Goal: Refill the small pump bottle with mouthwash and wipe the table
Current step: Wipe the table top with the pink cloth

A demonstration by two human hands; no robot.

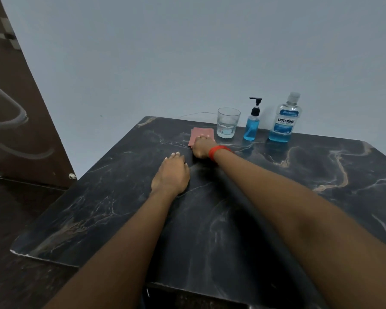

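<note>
Presses right hand (202, 148) onto folded pink cloth (205, 131) beside the glass (228, 124), rests left hand (171, 175) flat on the table (299, 179) apart; probably soft, light, best pinned under a spread palm.

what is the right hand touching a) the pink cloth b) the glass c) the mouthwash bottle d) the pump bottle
a: the right hand, the one with the red wristband, rests on the pink cloth, apart from the glass.
</note>
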